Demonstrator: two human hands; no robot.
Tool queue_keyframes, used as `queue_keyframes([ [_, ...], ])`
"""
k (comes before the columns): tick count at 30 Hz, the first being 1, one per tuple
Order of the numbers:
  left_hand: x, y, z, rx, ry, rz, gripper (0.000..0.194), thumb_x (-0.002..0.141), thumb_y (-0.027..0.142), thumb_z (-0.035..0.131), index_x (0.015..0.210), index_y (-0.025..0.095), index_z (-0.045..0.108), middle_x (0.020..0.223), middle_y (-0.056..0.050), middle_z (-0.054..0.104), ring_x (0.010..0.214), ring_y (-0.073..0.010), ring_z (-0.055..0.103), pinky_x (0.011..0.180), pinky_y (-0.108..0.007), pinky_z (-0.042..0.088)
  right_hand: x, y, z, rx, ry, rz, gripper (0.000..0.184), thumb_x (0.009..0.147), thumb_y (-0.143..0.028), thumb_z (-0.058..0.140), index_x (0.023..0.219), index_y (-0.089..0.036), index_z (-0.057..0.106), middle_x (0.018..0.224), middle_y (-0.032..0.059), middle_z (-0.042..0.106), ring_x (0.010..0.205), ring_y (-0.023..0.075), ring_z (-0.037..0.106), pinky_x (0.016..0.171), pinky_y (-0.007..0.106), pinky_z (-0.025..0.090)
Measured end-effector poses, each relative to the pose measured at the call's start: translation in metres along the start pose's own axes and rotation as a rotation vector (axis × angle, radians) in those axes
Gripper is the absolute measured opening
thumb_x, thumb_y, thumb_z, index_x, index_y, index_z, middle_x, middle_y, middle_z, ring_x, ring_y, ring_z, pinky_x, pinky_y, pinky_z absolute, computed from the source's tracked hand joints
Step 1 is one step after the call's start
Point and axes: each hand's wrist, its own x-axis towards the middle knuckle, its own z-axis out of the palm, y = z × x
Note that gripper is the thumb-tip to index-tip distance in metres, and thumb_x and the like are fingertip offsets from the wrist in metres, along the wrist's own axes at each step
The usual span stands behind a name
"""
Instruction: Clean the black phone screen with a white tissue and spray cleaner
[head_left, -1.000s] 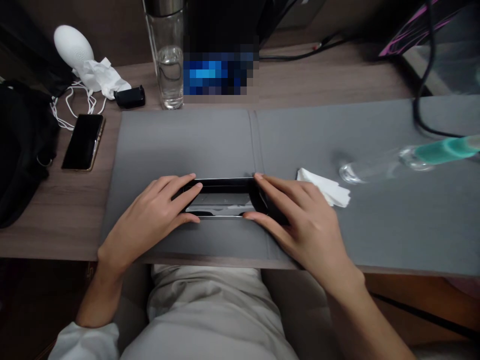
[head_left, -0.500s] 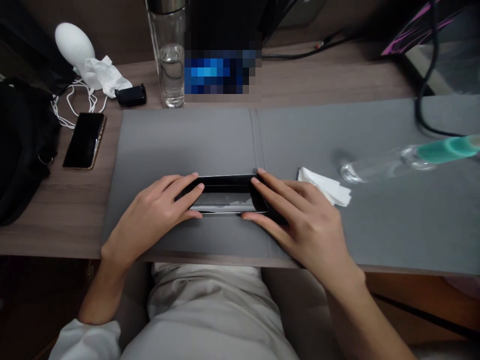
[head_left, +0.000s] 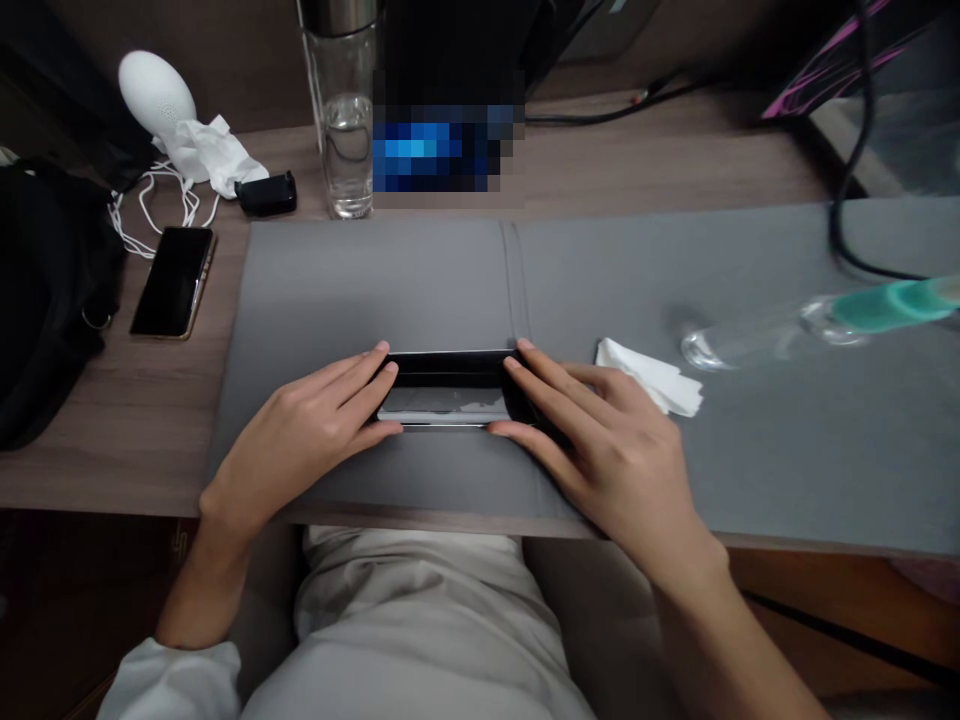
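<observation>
A black phone (head_left: 448, 388) lies lengthwise on the grey desk mat (head_left: 375, 290), near the mat's front edge. My left hand (head_left: 311, 430) grips its left end, thumb at the near edge and fingers over the far edge. My right hand (head_left: 600, 440) grips its right end the same way. The glossy screen faces up between the two hands. A folded white tissue (head_left: 651, 374) lies just right of my right hand.
A clear spray bottle with a teal neck (head_left: 817, 317) lies on the mat at right. A second phone (head_left: 172, 281), white cable, crumpled tissue (head_left: 214, 152), small black clip (head_left: 265, 192) and water bottle (head_left: 346, 120) sit at back left. A black bag (head_left: 45, 290) is far left.
My left hand's fingers have slid a little further right along the phone's top edge. The phone and my right hand have hardly moved.
</observation>
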Motion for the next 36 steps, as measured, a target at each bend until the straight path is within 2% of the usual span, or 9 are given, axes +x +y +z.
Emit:
queue_keyframes([
  [8, 0.0013, 0.0005, -0.0015, 0.008, 0.008, 0.0, 0.036, 0.108, 0.031, 0.062, 0.131, 0.004, 0.069, 0.143, -0.021, 0.071, 0.127, -0.0281, 0.074, 0.111, -0.042, 0.061, 0.0006, -0.0009, 0.0007, 0.009, 0.0, 0.005, 0.078, 0.094, -0.031, 0.079, 0.164, -0.024, 0.045, 0.15, 0.0153, 0.067, 0.106, 0.0333, 0.071, 0.089, 0.049, 0.06],
  [21, 0.0001, 0.0065, -0.005, 0.041, -0.054, 0.003, 0.036, 0.106, 0.015, 0.055, 0.137, -0.001, 0.065, 0.149, -0.026, 0.064, 0.134, -0.0311, 0.07, 0.114, -0.044, 0.059, 0.0008, -0.0012, 0.0007, 0.009, -0.002, -0.002, 0.074, 0.092, -0.03, 0.081, 0.159, -0.02, 0.051, 0.149, 0.0163, 0.068, 0.104, 0.0334, 0.07, 0.089, 0.051, 0.061],
  [36, -0.0002, 0.0068, -0.0055, 0.075, -0.039, 0.039, 0.032, 0.107, 0.014, 0.056, 0.132, -0.002, 0.068, 0.144, -0.026, 0.068, 0.13, -0.0303, 0.072, 0.112, -0.042, 0.06, 0.001, -0.0013, 0.0, 0.007, -0.001, 0.002, 0.078, 0.095, -0.032, 0.078, 0.165, -0.025, 0.044, 0.149, 0.0158, 0.068, 0.105, 0.0333, 0.072, 0.09, 0.05, 0.061],
])
